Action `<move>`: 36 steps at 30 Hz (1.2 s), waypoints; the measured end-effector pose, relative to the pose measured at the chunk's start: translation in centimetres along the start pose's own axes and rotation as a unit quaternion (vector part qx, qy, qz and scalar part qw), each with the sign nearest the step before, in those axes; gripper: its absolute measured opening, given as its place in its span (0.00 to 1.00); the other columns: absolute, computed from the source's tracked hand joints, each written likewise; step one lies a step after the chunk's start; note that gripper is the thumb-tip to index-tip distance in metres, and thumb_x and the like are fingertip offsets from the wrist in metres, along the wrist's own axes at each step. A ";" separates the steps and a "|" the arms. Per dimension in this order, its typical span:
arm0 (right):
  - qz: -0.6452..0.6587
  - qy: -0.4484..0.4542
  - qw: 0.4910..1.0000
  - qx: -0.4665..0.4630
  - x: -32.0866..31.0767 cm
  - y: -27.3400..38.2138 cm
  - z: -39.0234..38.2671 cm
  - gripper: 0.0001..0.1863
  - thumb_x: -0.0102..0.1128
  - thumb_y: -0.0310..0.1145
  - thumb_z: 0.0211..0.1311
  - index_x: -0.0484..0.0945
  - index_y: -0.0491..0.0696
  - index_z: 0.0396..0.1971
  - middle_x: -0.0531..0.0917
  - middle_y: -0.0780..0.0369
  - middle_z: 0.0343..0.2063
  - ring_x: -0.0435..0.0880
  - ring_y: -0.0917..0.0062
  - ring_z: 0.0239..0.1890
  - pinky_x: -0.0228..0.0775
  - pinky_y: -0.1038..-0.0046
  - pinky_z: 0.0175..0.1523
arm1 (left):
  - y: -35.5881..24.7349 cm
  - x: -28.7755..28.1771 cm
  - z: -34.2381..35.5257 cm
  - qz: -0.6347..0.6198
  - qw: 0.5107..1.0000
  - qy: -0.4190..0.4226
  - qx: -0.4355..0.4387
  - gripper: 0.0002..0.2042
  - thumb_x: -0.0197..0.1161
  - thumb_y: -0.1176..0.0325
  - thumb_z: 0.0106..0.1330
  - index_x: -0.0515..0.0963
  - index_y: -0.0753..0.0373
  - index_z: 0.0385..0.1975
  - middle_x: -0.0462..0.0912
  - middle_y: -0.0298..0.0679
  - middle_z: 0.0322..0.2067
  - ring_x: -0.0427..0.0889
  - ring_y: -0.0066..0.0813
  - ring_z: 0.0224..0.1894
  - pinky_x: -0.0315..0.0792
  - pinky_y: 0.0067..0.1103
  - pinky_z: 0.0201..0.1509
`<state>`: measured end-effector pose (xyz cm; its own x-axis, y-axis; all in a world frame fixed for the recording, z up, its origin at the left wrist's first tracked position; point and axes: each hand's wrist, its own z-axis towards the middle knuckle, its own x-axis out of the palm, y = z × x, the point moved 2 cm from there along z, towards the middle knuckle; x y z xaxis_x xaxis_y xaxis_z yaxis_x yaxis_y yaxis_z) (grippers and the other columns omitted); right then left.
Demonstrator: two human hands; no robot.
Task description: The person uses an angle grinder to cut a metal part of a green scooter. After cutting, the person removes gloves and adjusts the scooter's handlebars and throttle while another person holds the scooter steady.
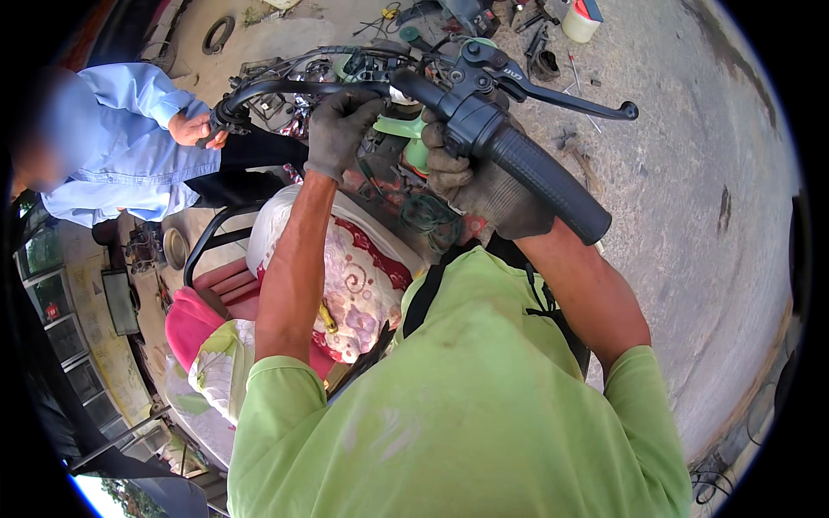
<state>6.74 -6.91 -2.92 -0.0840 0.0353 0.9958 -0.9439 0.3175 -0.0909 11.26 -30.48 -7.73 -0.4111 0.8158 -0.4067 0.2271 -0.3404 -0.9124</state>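
Observation:
A black handlebar (311, 87) runs across in front of me, its right end carrying a ribbed rubber grip (553, 186), a switch housing (475, 121) and a black brake lever (570, 97). My left hand (339, 138), in a dark grey work glove, is closed just below the bar's middle, fingertips pinched together; what they hold is hidden. Gloved too, my right hand (501, 194) sits under the grip with its fingers curled beside the housing; whatever is in them cannot be seen. Beyond my hands are a light green plastic part (401, 126) and exposed wiring.
At left, a person in a blue shirt (129, 129) has a hand (194, 129) on the handlebar's left end. A floral cloth (367, 298) covers the seat, with a yellow-handled tool (327, 318) on it. Tools (537, 39), a white bucket (580, 24) and a tyre (218, 34) are on the ground.

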 end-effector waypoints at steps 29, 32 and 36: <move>-0.002 0.025 0.999 -0.020 -0.3 -1.2 -0.1 0.24 0.54 0.43 0.73 0.74 0.37 0.55 0.81 0.59 0.37 0.75 0.81 0.27 0.71 0.81 0.31 | -2.4 -1.0 0.4 0.313 0.928 0.010 0.201 0.12 0.68 0.56 0.62 0.84 0.57 0.36 0.87 0.43 0.31 0.86 0.48 0.36 0.79 0.38 0.41; -0.008 0.040 0.999 -0.015 -0.2 -1.0 -0.2 0.23 0.53 0.43 0.74 0.75 0.38 0.54 0.82 0.58 0.38 0.75 0.81 0.27 0.71 0.81 0.31 | -2.4 -0.4 -0.6 0.309 0.929 -0.019 0.204 0.11 0.69 0.58 0.63 0.84 0.58 0.37 0.87 0.42 0.31 0.86 0.43 0.34 0.78 0.34 0.40; 0.007 0.032 0.999 -0.012 -0.4 -1.1 0.0 0.23 0.53 0.44 0.74 0.75 0.39 0.55 0.82 0.58 0.39 0.75 0.81 0.27 0.71 0.81 0.31 | -2.2 -0.4 -0.9 0.294 0.936 -0.029 0.190 0.10 0.70 0.61 0.64 0.85 0.59 0.40 0.87 0.40 0.29 0.86 0.34 0.31 0.78 0.28 0.38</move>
<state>7.82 -7.32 -3.19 -0.0758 0.1010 0.9920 -0.9351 0.3382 -0.1059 11.68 -29.65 -5.55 -0.3640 0.4121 -0.8353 0.1031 -0.8734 -0.4759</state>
